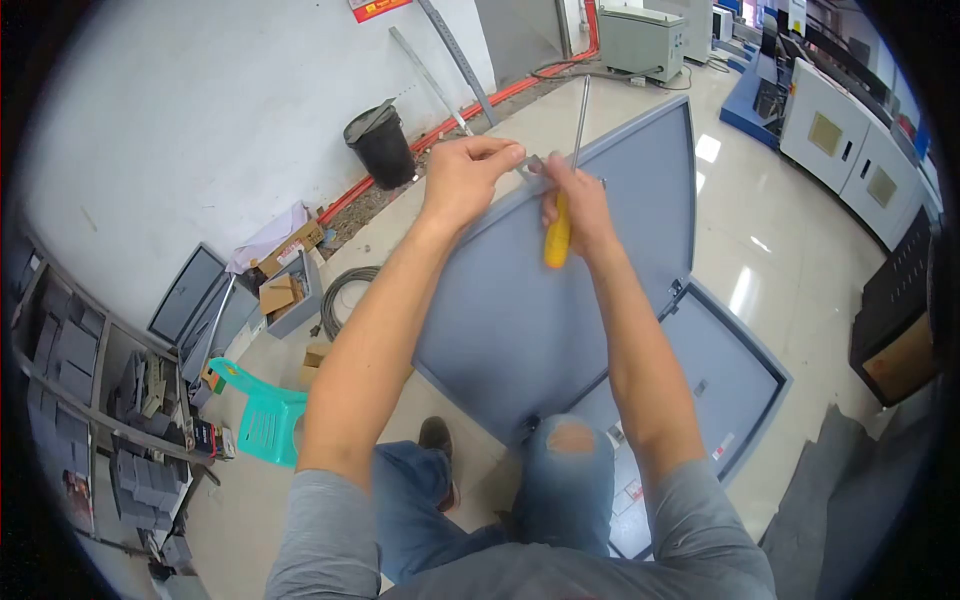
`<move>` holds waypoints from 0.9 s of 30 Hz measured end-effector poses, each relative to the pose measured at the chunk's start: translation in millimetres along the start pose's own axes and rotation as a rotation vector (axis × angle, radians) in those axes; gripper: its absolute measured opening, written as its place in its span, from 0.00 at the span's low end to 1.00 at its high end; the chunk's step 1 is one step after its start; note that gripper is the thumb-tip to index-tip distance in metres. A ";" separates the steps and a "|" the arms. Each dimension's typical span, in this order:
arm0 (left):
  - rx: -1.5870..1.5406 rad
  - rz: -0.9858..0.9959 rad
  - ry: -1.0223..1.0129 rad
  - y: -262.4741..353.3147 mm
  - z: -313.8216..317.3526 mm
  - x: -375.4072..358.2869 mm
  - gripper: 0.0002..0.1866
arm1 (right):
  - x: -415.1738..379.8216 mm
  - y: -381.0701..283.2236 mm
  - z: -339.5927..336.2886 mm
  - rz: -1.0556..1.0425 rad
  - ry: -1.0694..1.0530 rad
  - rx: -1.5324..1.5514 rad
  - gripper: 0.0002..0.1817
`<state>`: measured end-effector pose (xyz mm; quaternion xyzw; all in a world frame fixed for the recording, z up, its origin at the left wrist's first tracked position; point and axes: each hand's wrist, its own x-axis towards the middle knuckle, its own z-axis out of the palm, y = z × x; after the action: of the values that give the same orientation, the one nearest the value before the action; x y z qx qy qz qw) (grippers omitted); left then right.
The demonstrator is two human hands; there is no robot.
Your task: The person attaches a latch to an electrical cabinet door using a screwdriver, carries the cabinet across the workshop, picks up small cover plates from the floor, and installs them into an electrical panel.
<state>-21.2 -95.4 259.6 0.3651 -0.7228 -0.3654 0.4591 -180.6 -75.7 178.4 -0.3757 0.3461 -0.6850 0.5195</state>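
A screwdriver with a yellow handle and a long metal shaft pointing up and away is in my right hand, whose fingers are curled round it. My left hand pinches thumb and forefinger at a small grey metal piece, too small to identify. That piece sits between both hands, and my right fingertips are at its other side. Below the hands is the grey metal door panel of a cabinet, swung open. Its hinged frame lies at the right, partly hidden by my right forearm.
A turquoise plastic chair stands at the left, near shelves of grey parts. A black bin is by the wall. Coiled cable and boxes lie on the floor. Machines and a black cabinet stand right.
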 end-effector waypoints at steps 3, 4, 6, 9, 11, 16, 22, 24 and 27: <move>-0.005 -0.006 0.010 -4.7 19.1 -2.6 0.15 | -11.9 -7.2 -2.1 -0.082 0.001 -0.100 0.16; -0.021 -0.022 0.003 -4.6 24.3 -3.4 0.15 | -16.3 -9.8 -4.2 -0.092 -0.010 -0.081 0.15; 0.030 0.018 -0.086 0.0 26.7 -4.4 0.23 | -21.6 -14.9 -8.7 -0.113 -0.029 -0.055 0.13; 0.277 0.074 -0.184 8.8 33.4 -23.6 0.38 | -32.9 -17.2 -13.4 -0.168 0.011 -0.036 0.12; 0.436 0.051 -0.373 20.7 37.2 -25.8 0.55 | -46.0 -22.3 -28.0 -0.230 0.172 -0.045 0.12; 0.689 0.249 -0.530 17.9 51.1 -14.4 0.51 | -125.6 6.3 -161.4 -0.064 0.614 -0.295 0.16; 0.736 0.083 -0.691 30.0 78.9 1.8 0.33 | -162.1 49.2 -208.0 0.026 0.738 -0.305 0.20; 0.806 0.145 -0.659 28.8 80.6 -3.8 0.32 | -150.3 31.1 -180.2 0.028 0.568 -0.360 0.19; 0.788 0.178 -0.632 28.5 72.1 -7.4 0.31 | -117.6 -1.5 -130.0 0.051 0.404 -0.429 0.19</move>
<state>-91.4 -61.8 258.8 0.3192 -0.9374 -0.1170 0.0750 -274.0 49.7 99.3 -0.3244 0.5887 -0.6437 0.3658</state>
